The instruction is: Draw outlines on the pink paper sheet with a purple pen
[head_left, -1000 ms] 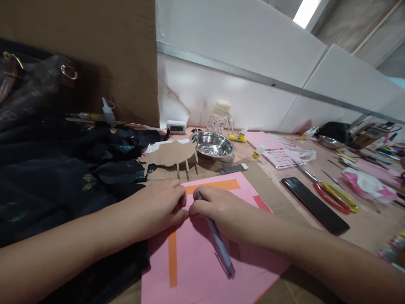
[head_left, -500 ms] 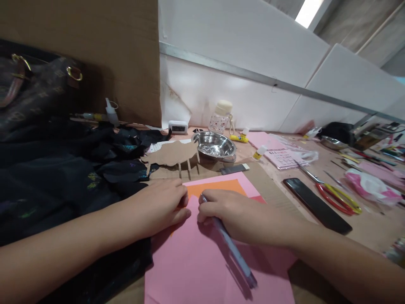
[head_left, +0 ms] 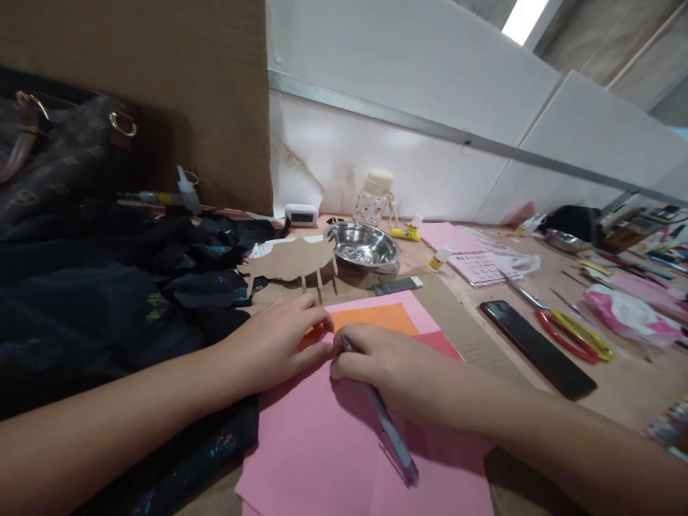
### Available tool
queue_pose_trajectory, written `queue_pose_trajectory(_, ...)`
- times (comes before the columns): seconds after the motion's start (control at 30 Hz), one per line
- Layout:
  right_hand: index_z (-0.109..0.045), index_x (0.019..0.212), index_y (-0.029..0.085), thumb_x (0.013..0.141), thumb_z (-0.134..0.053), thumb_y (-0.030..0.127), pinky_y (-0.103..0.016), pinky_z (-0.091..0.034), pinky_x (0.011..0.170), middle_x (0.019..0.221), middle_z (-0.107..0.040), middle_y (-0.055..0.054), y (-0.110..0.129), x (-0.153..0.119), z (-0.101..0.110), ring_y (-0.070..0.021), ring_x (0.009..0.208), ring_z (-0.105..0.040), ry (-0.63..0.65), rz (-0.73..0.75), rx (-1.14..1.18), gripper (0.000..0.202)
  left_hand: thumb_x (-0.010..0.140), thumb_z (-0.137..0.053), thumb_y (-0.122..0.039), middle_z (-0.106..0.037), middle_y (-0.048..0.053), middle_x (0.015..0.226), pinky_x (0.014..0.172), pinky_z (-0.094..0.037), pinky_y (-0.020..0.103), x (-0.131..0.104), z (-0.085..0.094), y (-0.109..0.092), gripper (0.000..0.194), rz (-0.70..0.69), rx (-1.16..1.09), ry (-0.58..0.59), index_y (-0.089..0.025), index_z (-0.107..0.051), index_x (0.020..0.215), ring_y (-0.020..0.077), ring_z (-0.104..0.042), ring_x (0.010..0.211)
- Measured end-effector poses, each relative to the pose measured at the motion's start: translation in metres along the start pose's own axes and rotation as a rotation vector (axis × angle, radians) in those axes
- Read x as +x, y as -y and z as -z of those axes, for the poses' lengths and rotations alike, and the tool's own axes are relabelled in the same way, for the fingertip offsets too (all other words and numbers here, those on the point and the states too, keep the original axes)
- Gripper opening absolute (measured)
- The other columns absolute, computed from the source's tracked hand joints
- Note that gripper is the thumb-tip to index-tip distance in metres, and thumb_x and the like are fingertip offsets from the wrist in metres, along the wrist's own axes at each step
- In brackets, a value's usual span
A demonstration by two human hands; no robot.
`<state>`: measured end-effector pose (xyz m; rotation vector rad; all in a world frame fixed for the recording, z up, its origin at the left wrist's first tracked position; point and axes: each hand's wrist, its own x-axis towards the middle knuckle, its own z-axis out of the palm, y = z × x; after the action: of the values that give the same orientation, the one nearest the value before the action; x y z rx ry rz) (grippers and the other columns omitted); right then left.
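Observation:
A pink sheet of paper (head_left: 317, 451) lies in front of me over an orange sheet (head_left: 376, 317) and a red sheet (head_left: 438, 344). My left hand (head_left: 298, 333) is closed at the far edge of the pink sheet, thumb on top and fingers curled, with a bit of orange showing between them. Close beside it, my right hand (head_left: 376, 362) is closed around a pen (head_left: 390, 433) that slants back toward me. Its fingertips rest at the same paper edge and are partly hidden. Behind the hands lies a cardboard cutout (head_left: 293, 260) with thin legs.
A metal bowl (head_left: 362, 247), a clear bottle (head_left: 373, 197) and a small digital clock (head_left: 302, 215) stand at the back. To the right lie a black phone (head_left: 537, 347) and scissors (head_left: 575, 333). Black cloth (head_left: 107, 301) and a brown bag (head_left: 64, 150) fill the left.
My left hand has shifted slightly right and up, closer to my right hand. The pen's rear end has swung a little left, and more of the red sheet shows.

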<state>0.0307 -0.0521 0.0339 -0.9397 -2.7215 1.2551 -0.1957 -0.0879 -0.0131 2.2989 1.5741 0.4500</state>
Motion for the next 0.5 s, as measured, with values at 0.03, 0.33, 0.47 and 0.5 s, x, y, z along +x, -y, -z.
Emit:
queue_pose_trajectory(0.03,-0.064,0.097,0.023,0.103,-0.057,0.029,-0.032,-0.047,0.075,0.098,-0.068,-0.004,0.0,0.0,-0.001,-0.0216,0.086,-0.062,-0.008,-0.012,0.015,0.011,0.1,-0.054,-0.044,-0.065,0.007,0.101,0.073,-0.045,0.037,0.001,-0.001,0.001,0.026,0.002,0.008,-0.01,-0.023,-0.07,0.099,0.0254,-0.064,0.089)
queue_pose_trajectory(0.33,-0.072,0.097,0.022,0.102,-0.05,0.014,-0.033,-0.045,0.077,0.102,-0.063,-0.006,-0.011,-0.002,0.006,-0.022,0.09,-0.057,-0.228,0.219,-0.301,0.023,0.094,-0.05,-0.03,-0.061,0.005,0.075,0.066,-0.034,0.037,-0.004,0.003,-0.002,0.026,0.038,0.122,-0.046,-0.023,-0.055,0.07,0.0232,-0.054,0.072)
queue_pose_trajectory(0.47,-0.077,0.105,0.02,0.101,-0.049,0.01,-0.033,-0.045,0.074,0.098,-0.061,-0.007,-0.023,0.002,0.002,-0.0209,0.086,-0.058,-0.268,0.371,-0.33,0.029,0.094,-0.05,-0.03,-0.062,0.005,0.075,0.065,-0.034,0.036,-0.006,0.003,-0.003,0.027,0.053,0.144,-0.031,-0.022,-0.057,0.069,0.0224,-0.055,0.071)
queue_pose_trajectory(0.5,-0.077,0.106,0.02,0.1,-0.051,0.009,-0.032,-0.045,0.074,0.097,-0.061,-0.007,-0.026,0.004,-0.001,-0.0208,0.085,-0.058,-0.247,0.372,-0.339,0.029,0.093,-0.05,-0.03,-0.063,0.005,0.075,0.065,-0.034,0.036,-0.006,0.003,-0.003,0.027,0.059,0.147,-0.029,-0.022,-0.058,0.069,0.0223,-0.055,0.072)
